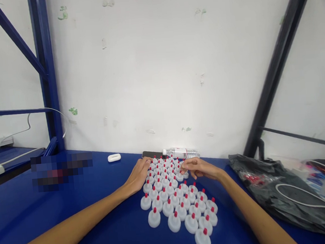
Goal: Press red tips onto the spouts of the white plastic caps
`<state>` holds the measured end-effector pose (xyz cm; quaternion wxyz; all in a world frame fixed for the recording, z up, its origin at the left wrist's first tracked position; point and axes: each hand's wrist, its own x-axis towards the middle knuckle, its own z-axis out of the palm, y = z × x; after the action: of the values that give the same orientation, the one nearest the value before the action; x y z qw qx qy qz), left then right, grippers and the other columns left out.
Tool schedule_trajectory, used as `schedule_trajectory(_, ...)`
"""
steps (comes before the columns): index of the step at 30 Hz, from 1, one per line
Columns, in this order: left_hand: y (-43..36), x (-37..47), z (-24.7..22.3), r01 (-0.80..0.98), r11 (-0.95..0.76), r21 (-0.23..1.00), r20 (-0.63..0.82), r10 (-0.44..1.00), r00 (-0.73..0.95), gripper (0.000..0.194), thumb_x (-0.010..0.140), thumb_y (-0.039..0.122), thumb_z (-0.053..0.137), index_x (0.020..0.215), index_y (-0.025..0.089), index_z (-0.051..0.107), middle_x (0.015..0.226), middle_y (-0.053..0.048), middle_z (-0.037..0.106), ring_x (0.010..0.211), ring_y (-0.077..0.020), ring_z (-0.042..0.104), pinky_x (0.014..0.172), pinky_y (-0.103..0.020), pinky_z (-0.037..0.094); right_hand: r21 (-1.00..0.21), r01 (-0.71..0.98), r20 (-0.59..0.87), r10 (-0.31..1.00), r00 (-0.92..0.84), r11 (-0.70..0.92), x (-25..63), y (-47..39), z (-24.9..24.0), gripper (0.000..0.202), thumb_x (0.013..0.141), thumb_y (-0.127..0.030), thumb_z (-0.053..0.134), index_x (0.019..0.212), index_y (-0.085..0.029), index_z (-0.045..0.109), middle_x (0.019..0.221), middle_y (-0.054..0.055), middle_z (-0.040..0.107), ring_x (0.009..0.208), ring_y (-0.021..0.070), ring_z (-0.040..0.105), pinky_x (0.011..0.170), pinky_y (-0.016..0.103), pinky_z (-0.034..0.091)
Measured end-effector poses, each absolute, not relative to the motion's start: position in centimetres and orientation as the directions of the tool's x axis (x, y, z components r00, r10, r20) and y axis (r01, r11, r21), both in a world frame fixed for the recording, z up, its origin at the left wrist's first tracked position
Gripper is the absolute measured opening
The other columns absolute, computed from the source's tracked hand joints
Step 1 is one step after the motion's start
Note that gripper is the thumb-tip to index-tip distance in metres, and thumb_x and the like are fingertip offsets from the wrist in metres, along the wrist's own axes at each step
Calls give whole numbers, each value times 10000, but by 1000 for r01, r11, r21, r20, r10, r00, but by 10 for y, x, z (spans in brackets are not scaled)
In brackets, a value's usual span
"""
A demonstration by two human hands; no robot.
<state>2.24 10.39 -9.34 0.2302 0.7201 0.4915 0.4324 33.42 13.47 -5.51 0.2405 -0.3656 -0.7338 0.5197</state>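
so the white pieces with red tips (154,218) sit in a loose block on the blue table (110,236), from around the middle of the frame down to lower right of center. up top they're packed pretty tight, toward the bottom there's more gap, probably so single ones are easier to get at.

left hand (140,174) lies along the left edge of the block, fingers stretched forward. my guess is it works as a fence for that side. can't tell if its fingertips grip anything. right hand (198,168) comes in over the right edge, fingers bent, thumb and index close to a red tip. contact or an actual pinch? can't tell, too small.

as for direction: wide round bases down, red tips up, so each piece's axis is roughly upright. the lowest one leans toward upper right, might just be lens stretch. the block itself runs long from top to bottom, drifting rightward lower down.

behind it, the clear bottle (179,152) lies sideways by the wall (152,69), cap toward frame left.
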Motion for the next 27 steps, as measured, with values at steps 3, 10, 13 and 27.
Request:
schedule_trajectory(3,105,22,-94,509,-409,757,395,908,142,457,1019,465,243,1165,258,623,1082,-50,666,1087,-258,589,1028,-427,430,-937,282,-16,785,-620,204,333,132,-51,342,764,-440,812,975,-179,746,891,48,747,518,62,517,397,168,277)
schedule_trajectory(10,105,22,-95,507,-414,756,397,906,148,463,1022,460,239,1180,243,616,1086,-58,655,1084,-253,586,1024,-419,429,-908,355,-101,706,-700,222,327,127,-48,290,698,-354,865,918,-184,784,901,50,765,631,102,614,459,169,381)
schedule_trajectory(13,106,21,-96,504,-415,757,395,906,152,462,1023,468,240,1181,248,613,1085,-54,651,1084,-251,584,1028,-420,425,-906,368,-113,721,-684,207,328,128,-50,289,695,-345,869,918,-186,777,857,41,767,639,109,629,483,174,391)
schedule_trajectory(27,108,21,-97,506,-419,754,403,903,148,465,1022,457,240,1169,243,626,1082,-59,660,1074,-258,587,1014,-431,433,-878,424,-116,763,-636,220,346,139,-50,413,698,-397,843,1042,-200,726,876,25,746,558,91,572,421,170,335)
